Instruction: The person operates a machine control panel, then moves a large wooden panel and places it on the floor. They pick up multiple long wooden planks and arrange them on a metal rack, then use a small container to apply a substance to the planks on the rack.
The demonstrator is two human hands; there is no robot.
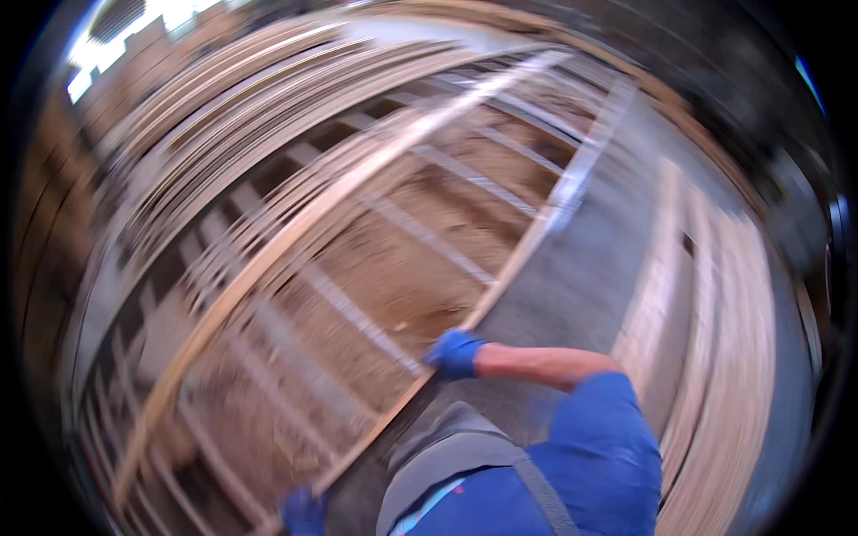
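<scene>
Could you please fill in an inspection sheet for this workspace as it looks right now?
Surface: grey concrete floor, dusty, sawdust showing between the frame's slats.
Job's things: large wooden slatted frame lying flat, picture motion-blurred.
Clutter: stacked timber boards on the right; more long boards beyond the frame.
Grips: right hand, blue-gloved, on the frame's near edge rail; left hand, blue-gloved, at the same rail by the lower picture edge, partly cut off; grip of both too blurred to judge.
Cables: nothing seen.
Surroundings: bright window top left; dark area top right.
</scene>
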